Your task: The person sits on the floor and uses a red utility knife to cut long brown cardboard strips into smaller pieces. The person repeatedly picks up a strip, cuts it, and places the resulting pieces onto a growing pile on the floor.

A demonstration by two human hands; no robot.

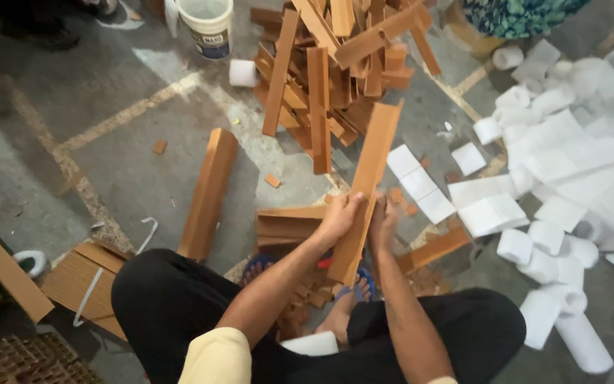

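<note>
Bucket: we see a white bucket (207, 25) far back on the floor (108, 142).
Left hand (339, 219): our fingers wrap tight around the long cardboard strip (367, 181).
Strip: it tilts up over our feet.
Right hand (383, 226): fingers pinch its other edge.
Paper rolls (556, 263): white, at the right.

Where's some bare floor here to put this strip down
Bare grey concrete floor lies left of the lone long brown cardboard strip, below the white plastic bucket. Crowded: the brown strip heap ahead and the white paper rolls and pads to the right.
</note>
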